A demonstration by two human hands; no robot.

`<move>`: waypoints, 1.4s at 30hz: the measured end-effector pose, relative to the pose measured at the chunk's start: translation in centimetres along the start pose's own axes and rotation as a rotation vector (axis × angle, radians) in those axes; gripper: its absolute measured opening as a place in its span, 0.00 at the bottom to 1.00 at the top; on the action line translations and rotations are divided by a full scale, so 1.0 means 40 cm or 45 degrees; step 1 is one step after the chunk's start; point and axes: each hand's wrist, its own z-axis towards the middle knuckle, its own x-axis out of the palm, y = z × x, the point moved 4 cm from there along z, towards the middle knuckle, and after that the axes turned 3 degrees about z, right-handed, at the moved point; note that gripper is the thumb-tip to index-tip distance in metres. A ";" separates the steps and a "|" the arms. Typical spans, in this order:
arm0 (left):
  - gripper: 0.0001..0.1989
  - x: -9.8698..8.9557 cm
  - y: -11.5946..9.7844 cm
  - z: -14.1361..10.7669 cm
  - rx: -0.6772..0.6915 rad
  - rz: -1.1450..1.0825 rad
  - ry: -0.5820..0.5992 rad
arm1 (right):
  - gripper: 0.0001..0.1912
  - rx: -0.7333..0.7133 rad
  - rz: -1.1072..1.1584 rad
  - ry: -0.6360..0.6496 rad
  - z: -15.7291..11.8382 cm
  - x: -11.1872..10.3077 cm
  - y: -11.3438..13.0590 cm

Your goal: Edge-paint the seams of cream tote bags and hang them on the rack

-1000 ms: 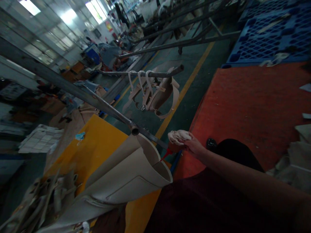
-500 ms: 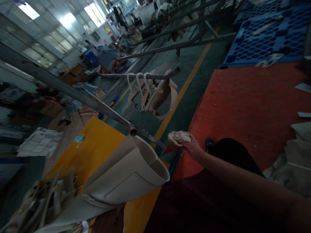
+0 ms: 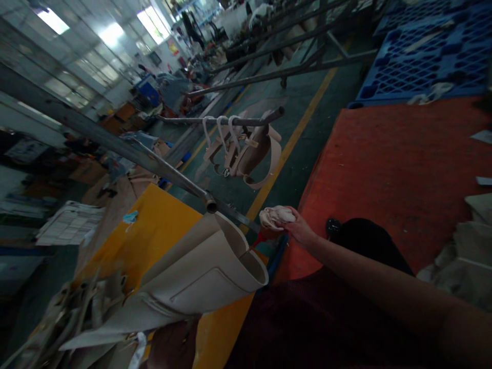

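My right hand [image 3: 300,229] is closed around a crumpled whitish cloth [image 3: 277,217] and a container with a red nozzle [image 3: 260,239]. The nozzle points at the rim of a large curled beige sheet [image 3: 203,271], near a seam; whether it touches is too blurred to tell. This sheet lies across a yellow board [image 3: 149,225], its rolled end below the open end of a metal pipe [image 3: 210,205]. My left hand does not show.
Beige straps [image 3: 265,154] hang from a rail [image 3: 246,121] ahead. An orange-red surface [image 3: 376,164] and blue pallets [image 3: 411,66] are at right. More beige pieces [image 3: 92,302] lie at lower left. A dark knee [image 3: 365,241] is beside my forearm.
My right hand has moved slightly left with the cloth and container, bringing the red nozzle closer to the sheet's rim. The view has shifted a little.
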 end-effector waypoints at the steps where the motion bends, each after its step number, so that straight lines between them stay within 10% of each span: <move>1: 0.26 0.006 0.005 0.001 0.020 -0.031 -0.012 | 0.40 0.000 0.014 -0.003 0.000 0.000 -0.006; 11: 0.22 0.070 0.136 0.048 -0.103 -0.166 -0.041 | 0.42 0.054 0.132 -0.072 -0.016 0.009 -0.061; 42: 0.15 0.083 0.100 0.026 -0.062 -0.218 -0.084 | 0.40 0.055 0.038 -0.033 -0.062 -0.024 0.006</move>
